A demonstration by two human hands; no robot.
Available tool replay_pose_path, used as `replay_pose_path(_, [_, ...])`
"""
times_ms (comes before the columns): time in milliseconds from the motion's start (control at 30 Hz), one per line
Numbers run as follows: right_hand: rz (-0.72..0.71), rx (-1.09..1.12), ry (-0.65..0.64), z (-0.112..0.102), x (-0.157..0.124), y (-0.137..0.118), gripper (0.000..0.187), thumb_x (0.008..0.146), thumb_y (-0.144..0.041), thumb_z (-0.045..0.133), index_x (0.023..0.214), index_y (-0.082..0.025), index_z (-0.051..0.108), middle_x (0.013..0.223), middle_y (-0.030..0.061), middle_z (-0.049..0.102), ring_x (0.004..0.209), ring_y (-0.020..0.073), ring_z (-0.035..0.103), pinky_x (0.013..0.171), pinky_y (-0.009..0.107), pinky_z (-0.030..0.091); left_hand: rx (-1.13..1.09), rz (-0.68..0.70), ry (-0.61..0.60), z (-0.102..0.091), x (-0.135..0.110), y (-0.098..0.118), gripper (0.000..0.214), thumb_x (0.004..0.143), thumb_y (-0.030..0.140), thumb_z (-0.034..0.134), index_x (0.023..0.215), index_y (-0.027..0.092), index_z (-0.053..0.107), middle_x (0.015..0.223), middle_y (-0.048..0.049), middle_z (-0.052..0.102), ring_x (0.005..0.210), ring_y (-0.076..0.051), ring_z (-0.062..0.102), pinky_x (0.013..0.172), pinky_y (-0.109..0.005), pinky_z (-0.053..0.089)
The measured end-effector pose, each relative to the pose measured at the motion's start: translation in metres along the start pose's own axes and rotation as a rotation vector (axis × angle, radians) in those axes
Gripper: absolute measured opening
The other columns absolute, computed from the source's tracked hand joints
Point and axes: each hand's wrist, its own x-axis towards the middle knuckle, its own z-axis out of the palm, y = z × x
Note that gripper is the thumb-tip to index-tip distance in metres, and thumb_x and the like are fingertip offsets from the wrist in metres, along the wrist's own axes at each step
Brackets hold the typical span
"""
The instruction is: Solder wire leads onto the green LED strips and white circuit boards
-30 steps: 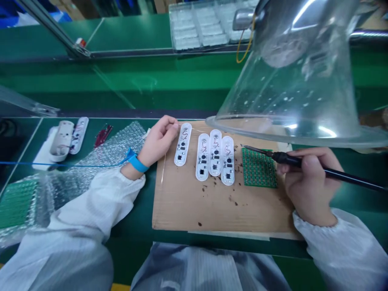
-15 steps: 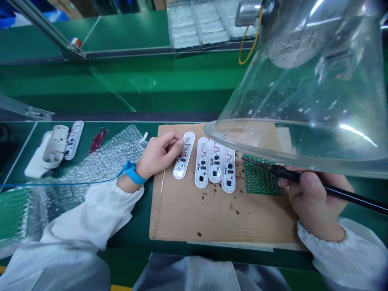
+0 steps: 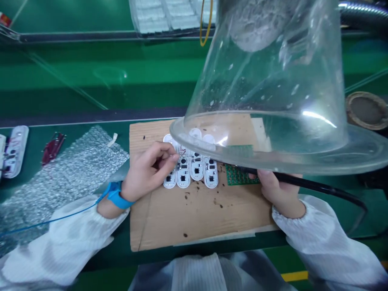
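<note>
Several long white rounded pieces with chips and fine wires, such as the rightmost white piece [image 3: 211, 174], lie side by side on a cardboard sheet [image 3: 194, 218]. My left hand [image 3: 148, 171], with a blue wrist strap [image 3: 119, 196], is closed in a pinch above the leftmost piece; what its fingertips hold is too fine to make out. In my right hand [image 3: 280, 196] is a black soldering iron [image 3: 285, 177], pointing left toward the pieces. Beneath it lies a green circuit board panel [image 3: 242, 178]. A clear hood hides the pieces' upper ends and part of the iron.
The clear fume hood [image 3: 266, 93] hangs low over the cardboard. Bubble wrap [image 3: 69, 169], a dark red bundle [image 3: 53, 147] and another white piece [image 3: 16, 151] lie at left. A round brown-rimmed container [image 3: 366, 110] stands at right; a plastic tray [image 3: 169, 18] sits on the shelf.
My left hand has brought the separate white piece rightward, beside the others. My right hand and the soldering iron have shifted left toward the pieces. The camera view has turned right.
</note>
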Motion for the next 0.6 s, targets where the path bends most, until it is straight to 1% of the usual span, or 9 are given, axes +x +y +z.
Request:
replay_pose_path(67, [-0.040,-0.025,-0.019,0.002,0.000,0.000,0.019,0.099,-0.036,0.075,0.082,-0.029,0.076,0.073,0.0017,0.075,0.066,0.0232,0.074,0.061,0.038,0.063,-0.033,-0.026,-0.017,0.000,-0.001,-0.001,0.015,0.094,0.043,0.075,0.096,0.029,0.070,0.068,-0.0009,0.059,0.067,-0.023,0.060,0.054,-0.032,0.045])
replay_pose_path(133, [-0.023,-0.037,-0.014,0.003,0.000,0.002,0.015,0.099,-0.037,0.076,0.086,-0.028,0.076,0.078,0.0027,0.078,0.073,0.0250,0.077,0.065,0.039,0.065,-0.064,-0.035,-0.027,0.000,-0.002,-0.003,0.014,0.093,0.041,0.077,0.095,0.029,0.070,0.070,-0.0014,0.060,0.072,-0.024,0.062,0.056,-0.033,0.048])
replay_pose_path(200, [-0.023,-0.017,-0.010,0.002,0.000,0.002,0.015,0.099,-0.037,0.076,0.089,-0.026,0.077,0.085,0.0050,0.080,0.082,0.0267,0.080,0.072,0.041,0.067,-0.077,-0.032,-0.031,0.001,-0.002,-0.003,0.012,0.093,0.038,0.077,0.095,0.028,0.070,0.071,-0.0014,0.060,0.072,-0.024,0.063,0.057,-0.033,0.049])
replay_pose_path(267, [-0.048,-0.004,-0.045,0.002,0.003,0.000,0.018,0.101,-0.038,0.073,0.091,-0.024,0.077,0.090,0.0075,0.081,0.087,0.0278,0.080,0.078,0.042,0.067,-0.070,-0.024,-0.025,0.001,-0.001,-0.003,0.010,0.094,0.036,0.076,0.095,0.028,0.071,0.071,-0.0013,0.061,0.071,-0.023,0.063,0.057,-0.033,0.048])
replay_pose_path(367, [-0.093,-0.058,-0.105,0.004,0.010,-0.008,0.025,0.104,-0.041,0.069,0.088,-0.024,0.076,0.080,0.0064,0.076,0.081,0.0266,0.078,0.073,0.042,0.065,-0.064,-0.025,-0.009,0.001,0.000,-0.002,0.009,0.094,0.036,0.075,0.094,0.028,0.071,0.071,-0.0012,0.062,0.070,-0.023,0.063,0.055,-0.033,0.047])
replay_pose_path(433, [-0.105,-0.115,-0.113,0.006,0.014,-0.013,0.028,0.106,-0.042,0.067,0.085,-0.026,0.077,0.075,0.0048,0.074,0.077,0.0255,0.077,0.069,0.040,0.063,-0.075,-0.033,-0.010,0.001,0.000,-0.002,0.008,0.094,0.035,0.075,0.094,0.028,0.071,0.071,-0.0007,0.062,0.069,-0.022,0.062,0.054,-0.032,0.046])
replay_pose_path(500, [-0.116,-0.143,-0.082,0.008,0.016,-0.015,0.025,0.107,-0.041,0.066,0.090,-0.028,0.079,0.081,0.0045,0.077,0.078,0.0244,0.077,0.069,0.039,0.063,-0.083,-0.027,-0.016,0.001,0.000,-0.003,0.007,0.095,0.033,0.075,0.094,0.028,0.070,0.070,0.0003,0.062,0.065,-0.020,0.060,0.053,-0.031,0.044])
replay_pose_path(600, [-0.104,-0.163,-0.028,0.009,0.014,-0.016,0.017,0.105,-0.038,0.069,0.097,-0.029,0.080,0.087,0.0046,0.079,0.078,0.0227,0.077,0.070,0.037,0.063,-0.060,0.039,-0.020,0.002,-0.001,-0.006,0.006,0.097,0.030,0.073,0.098,0.026,0.070,0.069,0.0016,0.062,0.060,-0.016,0.056,0.051,-0.028,0.042])
